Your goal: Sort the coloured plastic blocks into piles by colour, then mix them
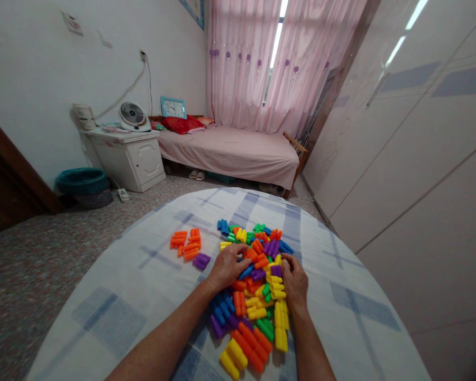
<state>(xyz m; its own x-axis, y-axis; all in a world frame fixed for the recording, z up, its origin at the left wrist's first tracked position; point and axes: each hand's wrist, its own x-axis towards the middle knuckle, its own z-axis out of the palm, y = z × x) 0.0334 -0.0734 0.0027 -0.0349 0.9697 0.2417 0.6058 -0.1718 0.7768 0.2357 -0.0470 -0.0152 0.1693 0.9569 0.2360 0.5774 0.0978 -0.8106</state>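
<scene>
A heap of coloured plastic blocks, each made of joined tube shapes, lies between my hands. My left hand (228,263) rests over the heap's left side, thumb and fingers apart, close to an orange block (252,255). At the right edge, my right hand (295,279) curves loosely beside a purple block (276,271) and a yellow block (276,286); its fingertips are partly hidden. Nearer me are a long yellow block (280,325), an orange block (250,346) and a blue block (221,308). Apart on the left sit several orange blocks (191,248) and a purple block (201,260).
The blocks lie on an oval table under a checked tablecloth (143,286). Beyond it stand a bed (238,145), a white cabinet (143,161) with a fan (133,115), and a bin (85,185). A wardrobe (400,159) lines the right side.
</scene>
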